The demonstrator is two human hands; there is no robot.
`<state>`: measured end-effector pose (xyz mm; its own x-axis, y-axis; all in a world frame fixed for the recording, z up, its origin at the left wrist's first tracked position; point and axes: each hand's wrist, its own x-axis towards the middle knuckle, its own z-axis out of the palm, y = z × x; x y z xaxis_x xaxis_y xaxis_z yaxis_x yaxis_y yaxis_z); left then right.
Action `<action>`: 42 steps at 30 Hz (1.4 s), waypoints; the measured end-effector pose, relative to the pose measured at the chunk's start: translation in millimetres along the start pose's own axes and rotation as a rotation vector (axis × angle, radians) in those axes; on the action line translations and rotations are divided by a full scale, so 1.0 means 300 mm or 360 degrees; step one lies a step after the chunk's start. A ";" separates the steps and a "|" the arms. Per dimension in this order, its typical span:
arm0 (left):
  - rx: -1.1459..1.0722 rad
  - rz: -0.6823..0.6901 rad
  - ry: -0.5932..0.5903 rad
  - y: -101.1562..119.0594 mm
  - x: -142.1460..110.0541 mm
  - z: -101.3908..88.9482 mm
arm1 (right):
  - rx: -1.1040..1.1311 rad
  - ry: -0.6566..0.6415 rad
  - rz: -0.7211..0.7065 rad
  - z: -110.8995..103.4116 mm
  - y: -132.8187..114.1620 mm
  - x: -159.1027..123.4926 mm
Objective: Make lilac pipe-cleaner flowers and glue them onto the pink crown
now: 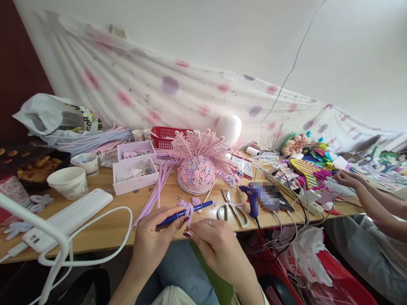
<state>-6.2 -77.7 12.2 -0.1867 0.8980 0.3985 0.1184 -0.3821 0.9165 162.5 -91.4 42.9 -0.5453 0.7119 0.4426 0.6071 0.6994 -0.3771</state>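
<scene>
My left hand is closed on a blue pen, which slants up to the right above the table's front edge. A lilac pipe cleaner is looped around the pen. My right hand pinches the lower end of the pipe cleaner. Just beyond stands a dome covered in small pink and lilac flowers, trimmed with pearls, with pink feathery fronds fanning from its top. Small lilac curled pieces lie behind the pen. Scissors lie open beside my right hand.
On the left are lilac pipe cleaners, white boxes of beads, paper cups, a power strip and a white lamp arm. A purple glue gun and cables lie right. Another person's hands work farther right.
</scene>
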 end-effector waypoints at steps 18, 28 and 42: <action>-0.0507 -0.0500 0.0258 0.044 -0.039 -0.006 | 0.0689 0.0213 0.0117 0.012 0.110 0.031; -0.0010 -0.0206 -0.0160 -0.016 -0.034 -0.039 | 0.0241 0.0229 0.0226 -0.054 0.082 -0.014; -0.0184 -0.0516 -0.0180 0.048 -0.042 -0.026 | -0.0195 0.0040 -0.0046 -0.092 0.083 0.002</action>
<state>-9.8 -96.2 20.6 -0.0863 0.9925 0.0862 -0.0413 -0.0900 0.9951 193.1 -75.3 56.3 -0.5501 0.6885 0.4725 0.6582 0.7058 -0.2622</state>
